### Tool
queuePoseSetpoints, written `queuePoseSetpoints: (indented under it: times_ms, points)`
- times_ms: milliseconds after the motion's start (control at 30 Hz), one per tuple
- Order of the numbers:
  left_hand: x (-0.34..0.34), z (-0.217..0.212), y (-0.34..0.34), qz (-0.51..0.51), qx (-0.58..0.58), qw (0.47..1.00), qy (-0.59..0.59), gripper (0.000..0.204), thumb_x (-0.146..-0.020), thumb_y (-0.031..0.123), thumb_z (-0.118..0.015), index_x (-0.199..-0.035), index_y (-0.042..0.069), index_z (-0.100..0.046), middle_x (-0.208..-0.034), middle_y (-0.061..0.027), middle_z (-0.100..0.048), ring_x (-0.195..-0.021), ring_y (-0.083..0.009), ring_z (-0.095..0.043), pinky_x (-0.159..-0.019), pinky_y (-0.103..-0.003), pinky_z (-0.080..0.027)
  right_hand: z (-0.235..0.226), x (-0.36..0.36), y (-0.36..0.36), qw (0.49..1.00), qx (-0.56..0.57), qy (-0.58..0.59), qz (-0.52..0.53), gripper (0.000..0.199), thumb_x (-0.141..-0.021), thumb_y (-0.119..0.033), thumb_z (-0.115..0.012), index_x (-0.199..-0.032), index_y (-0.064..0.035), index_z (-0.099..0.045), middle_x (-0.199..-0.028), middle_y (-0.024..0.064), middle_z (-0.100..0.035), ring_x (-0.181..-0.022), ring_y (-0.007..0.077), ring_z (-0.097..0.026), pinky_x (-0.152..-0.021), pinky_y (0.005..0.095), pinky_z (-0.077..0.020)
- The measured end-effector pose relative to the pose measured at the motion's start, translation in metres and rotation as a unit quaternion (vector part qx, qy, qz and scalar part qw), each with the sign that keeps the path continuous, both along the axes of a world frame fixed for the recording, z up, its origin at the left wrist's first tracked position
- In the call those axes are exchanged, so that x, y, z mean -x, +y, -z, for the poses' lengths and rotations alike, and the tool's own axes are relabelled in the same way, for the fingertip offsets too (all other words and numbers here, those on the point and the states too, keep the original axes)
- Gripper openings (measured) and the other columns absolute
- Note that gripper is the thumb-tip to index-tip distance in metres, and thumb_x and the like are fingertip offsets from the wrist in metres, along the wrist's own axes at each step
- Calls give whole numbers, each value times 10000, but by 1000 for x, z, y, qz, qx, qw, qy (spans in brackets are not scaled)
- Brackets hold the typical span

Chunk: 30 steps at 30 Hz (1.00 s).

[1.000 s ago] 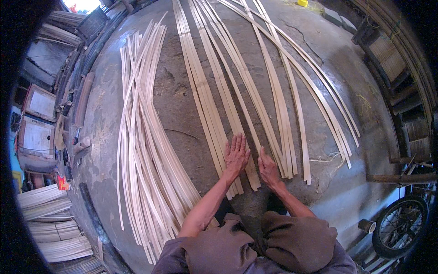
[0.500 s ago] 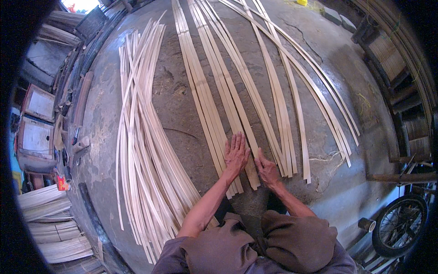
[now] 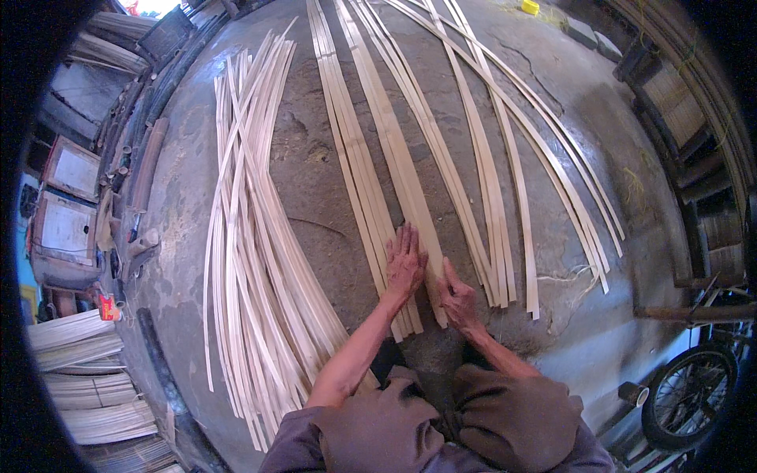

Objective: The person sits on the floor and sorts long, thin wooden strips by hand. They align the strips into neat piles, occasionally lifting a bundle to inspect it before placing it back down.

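Long pale bamboo strips (image 3: 392,134) lie side by side on the floor in a narrow middle row, running away from me. My right hand (image 3: 460,303) is at this row's right edge near its near end, its fingers curled and closed against the strip there. My left hand (image 3: 405,264) lies flat with its fingers stretched out. It rests across the right edge of another row of bamboo strips (image 3: 352,158) and reaches toward the middle row. Part of both rows is hidden under my hands.
A crossed heap of bamboo strips (image 3: 251,236) lies at the left. More strips (image 3: 489,181) fan out at the right, some crossing at the far end. Stacked strip bundles (image 3: 95,386) stand at the left edge, with a wheel (image 3: 692,394) at the lower right.
The strips of the middle row now lie closer together; the dark gap between them has closed. My left hand has moved slightly left, and my right hand's fingers are more curled.
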State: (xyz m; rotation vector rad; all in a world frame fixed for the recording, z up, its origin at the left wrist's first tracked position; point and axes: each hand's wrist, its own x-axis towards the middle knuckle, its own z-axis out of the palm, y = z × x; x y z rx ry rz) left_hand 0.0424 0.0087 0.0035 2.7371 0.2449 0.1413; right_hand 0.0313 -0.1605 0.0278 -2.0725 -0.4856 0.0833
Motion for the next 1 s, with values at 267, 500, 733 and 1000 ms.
queuePoseSetpoints:
  times_ms: [267, 500, 733, 1000]
  points:
    - [7, 9, 40, -36, -53, 998, -7, 598, -951, 286, -442, -1462, 30, -264, -1538, -137, -221, -1431, -312, -175, -1145, -528, -98, 6, 12, 33, 985, 44, 159, -49, 544, -973, -317, -503, -1430, -64, -351, -677, 160, -609, -542, 149, -593, -534, 331, -482]
    - [12, 21, 47, -20, -80, 997, 3, 600, -949, 281, -443, -1469, 47, -257, -1539, -131, -224, -1433, -296, -179, -1141, -536, -104, 10, 17, 38, 986, 17, 156, -49, 536, -973, -323, -510, -1423, -67, -372, -656, 115, -590, -530, 136, -559, -521, 317, -474]
    - [13, 7, 46, -13, -56, 998, 31, 587, -950, 275, -441, -1465, 54, -269, -1542, -120, -221, -1431, -291, -186, -1142, -524, -129, -3, 17, 48, 952, -75, 297, 17, 513, -963, -286, -539, -1412, -80, -404, -676, -1, -555, -533, 67, -509, -497, 263, -461]
    - [7, 22, 49, -51, -24, 998, -30, 527, -973, 257, -410, -1444, 47, -304, -1508, -147, -293, -1411, -298, -242, -1147, -513, -114, 11, 24, 39, 972, -14, 236, 4, 514, -946, -262, -559, -1414, -110, -408, -676, 17, -569, -542, 83, -524, -525, 276, -479]
